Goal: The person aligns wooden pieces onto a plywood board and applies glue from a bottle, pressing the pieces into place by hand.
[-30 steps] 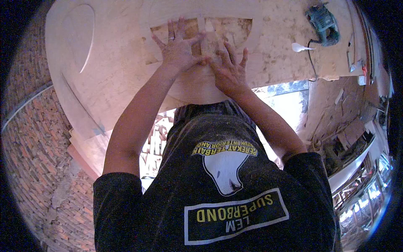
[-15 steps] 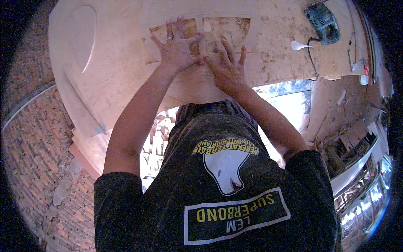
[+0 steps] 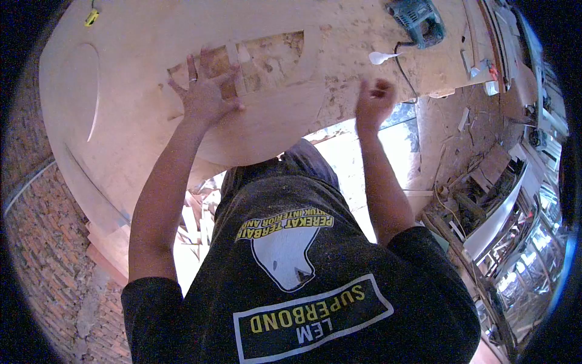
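My left hand [image 3: 209, 97], a ring on one finger, lies with fingers spread on a thin curved wooden piece [image 3: 273, 118] that has cut-out openings. The piece rests on a large wooden sheet [image 3: 139, 36]. To the right, my right hand [image 3: 376, 100] is raised near the sheet's front edge, its fingers curled and blurred; whether it holds anything small cannot be made out. Beyond it lies a white teardrop-shaped object [image 3: 381, 57], close to the cord of a teal power tool [image 3: 418, 21].
A yellow object [image 3: 91, 17] sits at the sheet's far left. Wooden strips [image 3: 488, 36] lie along the right side. Scrap wood [image 3: 491, 167] is piled on the lower right. A brick surface [image 3: 54, 261] shows at the left.
My right hand has left the wooden piece and moved right, its fingers curling. My left hand stays spread on the piece. The whole view has shifted.
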A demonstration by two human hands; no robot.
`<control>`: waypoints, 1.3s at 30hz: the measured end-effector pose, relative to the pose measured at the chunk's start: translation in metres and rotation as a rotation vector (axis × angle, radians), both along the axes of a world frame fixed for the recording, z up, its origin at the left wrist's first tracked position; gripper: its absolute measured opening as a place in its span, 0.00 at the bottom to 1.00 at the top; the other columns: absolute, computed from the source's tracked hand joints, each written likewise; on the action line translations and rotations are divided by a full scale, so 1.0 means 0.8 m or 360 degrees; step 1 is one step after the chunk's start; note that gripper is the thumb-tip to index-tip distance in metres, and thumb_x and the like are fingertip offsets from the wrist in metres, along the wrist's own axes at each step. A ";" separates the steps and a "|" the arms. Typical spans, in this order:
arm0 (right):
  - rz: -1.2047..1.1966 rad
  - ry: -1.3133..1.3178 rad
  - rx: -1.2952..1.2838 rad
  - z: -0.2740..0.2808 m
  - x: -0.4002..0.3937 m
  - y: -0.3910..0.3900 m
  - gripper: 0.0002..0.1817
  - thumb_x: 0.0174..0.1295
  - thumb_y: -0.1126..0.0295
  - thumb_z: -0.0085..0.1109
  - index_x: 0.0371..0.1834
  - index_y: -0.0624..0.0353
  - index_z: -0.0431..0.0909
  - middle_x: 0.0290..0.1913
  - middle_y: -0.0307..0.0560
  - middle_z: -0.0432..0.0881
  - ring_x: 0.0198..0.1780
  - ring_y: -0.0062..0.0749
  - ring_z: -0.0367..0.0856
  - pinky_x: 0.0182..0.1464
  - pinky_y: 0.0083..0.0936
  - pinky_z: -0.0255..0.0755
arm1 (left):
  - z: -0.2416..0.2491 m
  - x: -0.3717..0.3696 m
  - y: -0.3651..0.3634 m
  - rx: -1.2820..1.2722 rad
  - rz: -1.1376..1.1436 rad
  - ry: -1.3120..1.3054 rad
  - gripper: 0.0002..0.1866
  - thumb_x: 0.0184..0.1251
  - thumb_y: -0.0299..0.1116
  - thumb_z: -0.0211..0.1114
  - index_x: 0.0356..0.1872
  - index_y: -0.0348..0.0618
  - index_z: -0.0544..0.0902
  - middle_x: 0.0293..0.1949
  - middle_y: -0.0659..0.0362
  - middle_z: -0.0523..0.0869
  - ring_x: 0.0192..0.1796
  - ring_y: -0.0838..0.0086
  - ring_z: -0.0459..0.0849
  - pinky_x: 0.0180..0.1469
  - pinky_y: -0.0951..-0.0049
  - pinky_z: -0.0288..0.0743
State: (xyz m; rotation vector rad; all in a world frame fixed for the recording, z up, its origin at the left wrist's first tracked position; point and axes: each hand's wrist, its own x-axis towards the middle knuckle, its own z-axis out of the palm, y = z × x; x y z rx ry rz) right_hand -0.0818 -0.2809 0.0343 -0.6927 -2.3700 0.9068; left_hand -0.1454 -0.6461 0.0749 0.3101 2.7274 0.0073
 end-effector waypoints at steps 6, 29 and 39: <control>0.0326 -0.0186 0.0421 -0.027 -0.081 0.092 0.24 0.57 0.59 0.81 0.49 0.65 0.86 0.40 0.54 0.88 0.42 0.40 0.87 0.42 0.34 0.80 | -0.004 0.004 -0.005 -0.0027 0.0033 0.0021 0.53 0.35 0.72 0.80 0.73 0.95 0.70 0.88 0.57 0.36 0.87 0.45 0.29 0.67 0.07 0.22; 0.1719 -0.1011 -0.0031 0.061 0.024 -0.135 0.16 0.62 0.61 0.67 0.39 0.66 0.87 0.36 0.63 0.85 0.40 0.59 0.86 0.45 0.46 0.78 | 0.009 0.007 -0.002 0.0044 0.0087 0.0035 0.54 0.36 0.70 0.82 0.74 0.92 0.70 0.88 0.58 0.35 0.87 0.46 0.30 0.69 0.07 0.28; 0.1700 -0.0970 -0.0060 0.062 0.016 -0.148 0.18 0.61 0.59 0.68 0.38 0.66 0.87 0.34 0.64 0.85 0.37 0.56 0.87 0.44 0.44 0.79 | 0.001 0.009 0.001 0.0060 0.0120 0.0130 0.60 0.32 0.69 0.83 0.77 0.92 0.65 0.88 0.59 0.35 0.87 0.46 0.30 0.68 0.05 0.31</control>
